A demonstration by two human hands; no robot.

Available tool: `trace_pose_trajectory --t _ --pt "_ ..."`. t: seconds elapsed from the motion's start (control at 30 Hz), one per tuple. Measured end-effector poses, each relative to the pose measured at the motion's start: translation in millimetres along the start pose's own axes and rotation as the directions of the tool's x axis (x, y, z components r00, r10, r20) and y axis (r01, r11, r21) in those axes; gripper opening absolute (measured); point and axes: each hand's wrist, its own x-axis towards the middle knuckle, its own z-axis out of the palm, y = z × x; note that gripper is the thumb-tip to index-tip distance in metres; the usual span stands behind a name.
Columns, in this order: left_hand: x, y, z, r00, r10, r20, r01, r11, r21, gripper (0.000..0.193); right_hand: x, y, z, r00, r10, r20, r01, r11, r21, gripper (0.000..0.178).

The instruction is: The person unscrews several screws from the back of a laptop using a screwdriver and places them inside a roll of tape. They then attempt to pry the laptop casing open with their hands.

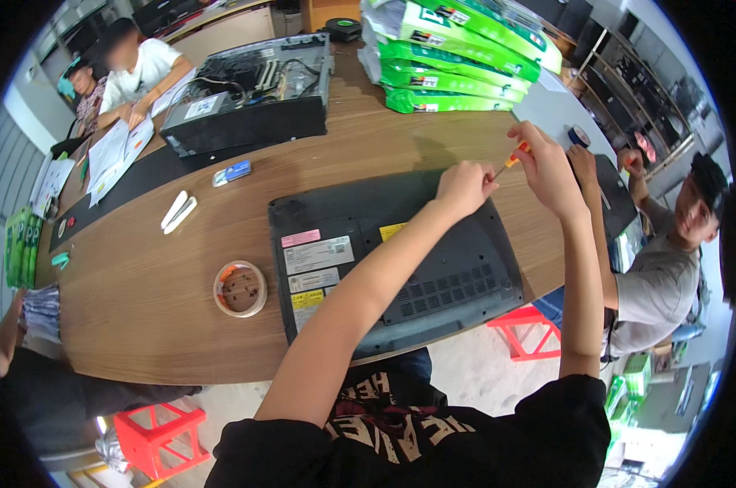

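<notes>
1. The right hand (545, 167) is raised above the far right part of the table; its fingers are curled closely around a small screwdriver (514, 154) with a yellow and orange-red handle.
2. From these fingers, the screwdriver points down and leftward, to the fingertips of the left hand (463, 189).
3. The left fingers are bent and drawn together just beside the tool's thin tip. The place is small and partly hidden, so I cannot tell if they grip the tip, or some tiny piece, or nothing.
4. Below the left fingers, and extending to their left and toward the body, lies a black plastic laptop (449, 260), bottom side up, with a vent grille and several stickers. The left forearm crosses above it.
5. The laptop rests on a brown wood-grain table (156, 317).
6. Left of the fingers and nearer to the body, beside the laptop, there is a round pale ring (263, 293), with small dark pieces inside it.
7. Farther left of the fingers lie a white two-limbed object (181, 218) and a small blue-and-white box (236, 171).
8. Beyond the fingers, to the left, stands an opened black computer case (254, 126); straight beyond them is a stack of bright green packages (457, 77).
</notes>
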Motion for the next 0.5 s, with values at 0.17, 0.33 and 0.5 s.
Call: trace_pose_trajectory --t 0.17,0.33,0.5 --pt "-3 -19 -3 0.985 0.167 0.048 -0.164 0.985 -0.049 0.012 -3 2 -14 0.966 0.039 0.255 -0.092 0.975 0.202 0.015" --pt "-1 -16 0 0.982 0.183 -0.047 -0.176 0.978 0.115 0.017 -4 -8 -3 0.998 0.050 0.039 -0.052 0.997 0.056 0.030" --pt "0 -10 9 0.989 0.119 -0.083 -0.104 0.980 0.169 0.021 -10 12 18 0.965 0.255 -0.061 -0.251 0.966 0.065 0.028"
